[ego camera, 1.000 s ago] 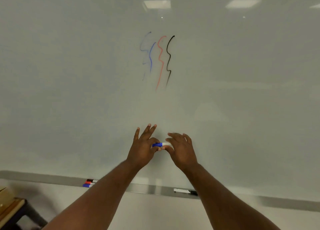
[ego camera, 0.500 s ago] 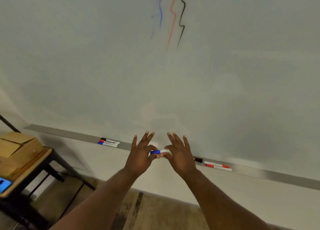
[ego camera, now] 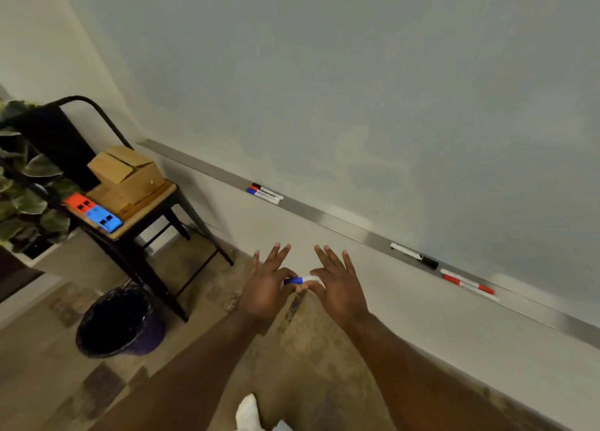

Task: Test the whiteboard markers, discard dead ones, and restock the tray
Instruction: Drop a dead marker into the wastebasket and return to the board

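left hand (ego camera: 264, 292), right hand (ego camera: 337, 288) pinch blue marker (ego camera: 300, 280) crosswise, capped end pointing left.

Marker tray (ego camera: 324, 218) under the whiteboard: three capped markers (ego camera: 264, 193) side by side (black, red, blue); well to the right, a black-capped marker (ego camera: 414, 256), then red markers (ego camera: 469, 284). Chair seat (ego camera: 146, 214): cardboard boxes (ego camera: 130, 177), red box (ego camera: 79, 203), blue box (ego camera: 104, 219). Floor (ego camera: 48, 382): black-lined bin (ego camera: 117, 320).

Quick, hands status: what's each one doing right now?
Left hand: pinches the cap end of the blue marker, other fingers spread.
Right hand: pinches the same marker's white barrel end, other fingers spread.
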`<state>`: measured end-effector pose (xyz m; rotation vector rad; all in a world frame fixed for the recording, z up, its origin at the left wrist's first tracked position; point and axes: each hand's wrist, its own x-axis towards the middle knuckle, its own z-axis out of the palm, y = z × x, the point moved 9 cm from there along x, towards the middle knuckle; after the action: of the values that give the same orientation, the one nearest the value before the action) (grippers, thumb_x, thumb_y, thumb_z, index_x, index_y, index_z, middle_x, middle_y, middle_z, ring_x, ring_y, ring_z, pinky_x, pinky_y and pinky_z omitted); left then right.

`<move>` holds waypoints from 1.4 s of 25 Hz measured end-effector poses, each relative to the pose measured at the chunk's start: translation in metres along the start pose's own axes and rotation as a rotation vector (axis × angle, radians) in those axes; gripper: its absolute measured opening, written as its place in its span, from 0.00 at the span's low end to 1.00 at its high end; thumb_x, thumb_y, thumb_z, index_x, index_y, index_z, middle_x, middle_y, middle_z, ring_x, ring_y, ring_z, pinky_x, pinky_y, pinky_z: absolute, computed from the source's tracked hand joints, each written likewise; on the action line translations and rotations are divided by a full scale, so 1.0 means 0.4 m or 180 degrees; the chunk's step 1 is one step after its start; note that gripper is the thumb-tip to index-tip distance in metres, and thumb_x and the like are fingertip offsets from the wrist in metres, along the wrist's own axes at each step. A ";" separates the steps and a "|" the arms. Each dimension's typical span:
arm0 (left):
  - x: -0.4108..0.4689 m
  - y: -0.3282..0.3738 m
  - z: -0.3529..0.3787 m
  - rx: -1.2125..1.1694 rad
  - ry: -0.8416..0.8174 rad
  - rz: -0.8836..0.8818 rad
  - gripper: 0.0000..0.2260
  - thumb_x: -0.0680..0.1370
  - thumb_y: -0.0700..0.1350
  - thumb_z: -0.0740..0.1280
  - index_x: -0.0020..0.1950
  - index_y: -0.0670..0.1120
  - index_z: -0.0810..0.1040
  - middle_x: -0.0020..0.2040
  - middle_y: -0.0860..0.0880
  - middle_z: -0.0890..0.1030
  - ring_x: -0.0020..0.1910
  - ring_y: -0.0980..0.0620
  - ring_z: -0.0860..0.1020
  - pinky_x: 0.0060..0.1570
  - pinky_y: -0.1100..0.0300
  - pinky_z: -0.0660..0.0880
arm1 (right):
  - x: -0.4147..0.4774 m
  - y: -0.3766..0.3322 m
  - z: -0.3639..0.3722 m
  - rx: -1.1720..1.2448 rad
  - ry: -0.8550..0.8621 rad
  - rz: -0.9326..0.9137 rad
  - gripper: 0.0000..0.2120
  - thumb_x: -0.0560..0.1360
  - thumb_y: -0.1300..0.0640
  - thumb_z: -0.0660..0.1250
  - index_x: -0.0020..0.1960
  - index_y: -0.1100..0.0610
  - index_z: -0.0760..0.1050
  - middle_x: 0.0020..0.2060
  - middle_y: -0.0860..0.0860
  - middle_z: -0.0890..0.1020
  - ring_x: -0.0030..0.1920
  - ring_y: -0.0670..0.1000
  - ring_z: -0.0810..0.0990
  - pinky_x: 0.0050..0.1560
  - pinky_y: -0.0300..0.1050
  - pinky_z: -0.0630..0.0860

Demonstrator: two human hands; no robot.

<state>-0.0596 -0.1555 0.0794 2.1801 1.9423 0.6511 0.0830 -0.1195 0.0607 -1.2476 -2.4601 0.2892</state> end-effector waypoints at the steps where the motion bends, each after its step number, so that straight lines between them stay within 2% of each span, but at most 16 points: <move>1: -0.016 -0.019 -0.008 -0.0007 0.0011 -0.0053 0.24 0.78 0.66 0.52 0.50 0.54 0.82 0.78 0.54 0.58 0.79 0.55 0.47 0.75 0.45 0.35 | 0.009 -0.022 0.014 0.0025 -0.0026 -0.0089 0.36 0.79 0.29 0.42 0.62 0.49 0.80 0.79 0.48 0.60 0.80 0.49 0.53 0.79 0.56 0.39; 3: -0.050 -0.064 -0.021 -0.0004 0.0050 -0.0170 0.19 0.78 0.63 0.56 0.50 0.55 0.82 0.79 0.53 0.58 0.78 0.59 0.44 0.75 0.46 0.36 | 0.026 -0.060 0.048 0.0071 -0.0128 -0.0209 0.32 0.80 0.32 0.47 0.61 0.50 0.81 0.78 0.49 0.62 0.80 0.50 0.55 0.79 0.59 0.44; 5: -0.084 -0.115 -0.027 -0.0003 0.0043 -0.0341 0.11 0.78 0.57 0.63 0.49 0.54 0.82 0.79 0.53 0.57 0.77 0.61 0.41 0.76 0.45 0.37 | 0.045 -0.099 0.086 0.0002 -0.0249 -0.0314 0.24 0.81 0.37 0.55 0.61 0.50 0.81 0.78 0.49 0.64 0.79 0.50 0.56 0.79 0.58 0.43; 7: -0.115 -0.164 -0.034 0.0044 -0.0011 -0.0509 0.06 0.77 0.53 0.68 0.49 0.54 0.82 0.79 0.53 0.57 0.79 0.56 0.45 0.76 0.41 0.42 | 0.064 -0.141 0.126 -0.0027 -0.0356 -0.0382 0.20 0.81 0.39 0.59 0.62 0.50 0.81 0.77 0.48 0.64 0.79 0.50 0.57 0.79 0.57 0.42; 11: -0.180 -0.277 -0.087 0.0022 0.0173 -0.0666 0.06 0.73 0.48 0.74 0.48 0.50 0.84 0.77 0.47 0.64 0.78 0.47 0.57 0.75 0.37 0.48 | 0.111 -0.263 0.193 0.0102 -0.0390 -0.0605 0.27 0.81 0.36 0.49 0.60 0.49 0.81 0.75 0.50 0.69 0.78 0.52 0.61 0.78 0.63 0.51; 14: -0.233 -0.394 -0.133 -0.0015 0.0304 -0.0860 0.06 0.72 0.48 0.74 0.49 0.50 0.84 0.77 0.47 0.65 0.78 0.47 0.58 0.75 0.37 0.49 | 0.162 -0.374 0.260 0.0166 -0.0445 -0.0809 0.36 0.81 0.33 0.39 0.60 0.49 0.81 0.74 0.51 0.70 0.77 0.52 0.63 0.77 0.61 0.51; 16: -0.262 -0.467 -0.156 0.0028 0.0322 -0.0956 0.07 0.73 0.49 0.74 0.49 0.50 0.84 0.77 0.48 0.65 0.78 0.48 0.57 0.75 0.38 0.50 | 0.197 -0.437 0.300 0.0220 -0.0476 -0.0881 0.37 0.81 0.34 0.37 0.61 0.50 0.81 0.74 0.52 0.71 0.77 0.53 0.64 0.78 0.58 0.48; 20: -0.339 -0.640 -0.214 0.0005 0.0449 -0.1177 0.09 0.73 0.51 0.74 0.51 0.51 0.83 0.77 0.50 0.65 0.78 0.51 0.56 0.75 0.40 0.47 | 0.270 -0.595 0.384 0.0340 -0.0452 -0.1061 0.35 0.82 0.34 0.42 0.59 0.52 0.82 0.72 0.53 0.73 0.75 0.53 0.66 0.79 0.54 0.46; 23: -0.396 -0.754 -0.265 0.0019 0.0596 -0.1326 0.09 0.74 0.53 0.73 0.51 0.51 0.83 0.77 0.50 0.65 0.78 0.52 0.55 0.76 0.42 0.46 | 0.320 -0.707 0.452 0.0358 -0.0344 -0.1331 0.31 0.82 0.36 0.47 0.55 0.53 0.83 0.71 0.53 0.75 0.74 0.53 0.67 0.77 0.56 0.52; 25: -0.433 -0.822 -0.295 -0.0045 0.0661 -0.1432 0.10 0.74 0.54 0.72 0.52 0.52 0.84 0.77 0.51 0.65 0.79 0.53 0.55 0.76 0.42 0.46 | 0.349 -0.775 0.500 0.0419 -0.0381 -0.1460 0.29 0.82 0.37 0.50 0.55 0.53 0.83 0.72 0.53 0.74 0.75 0.52 0.66 0.77 0.57 0.52; 30: -0.531 -0.987 -0.370 0.0096 0.0690 -0.1690 0.08 0.75 0.53 0.72 0.53 0.55 0.83 0.78 0.52 0.63 0.79 0.55 0.51 0.76 0.41 0.44 | 0.413 -0.961 0.599 0.0611 -0.0630 -0.1719 0.30 0.82 0.36 0.49 0.55 0.54 0.84 0.73 0.53 0.72 0.76 0.52 0.64 0.78 0.53 0.47; 35: -0.607 -1.103 -0.436 0.0208 0.0866 -0.2027 0.09 0.75 0.52 0.72 0.54 0.53 0.84 0.77 0.51 0.64 0.79 0.52 0.53 0.76 0.39 0.46 | 0.474 -1.104 0.676 0.0701 -0.0738 -0.1989 0.28 0.82 0.37 0.51 0.55 0.53 0.83 0.73 0.52 0.72 0.76 0.51 0.64 0.78 0.54 0.49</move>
<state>-0.5487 -0.3555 0.0102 1.4028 2.6302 0.7920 -0.4547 -0.2305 0.0078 -0.3360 -2.7665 0.5295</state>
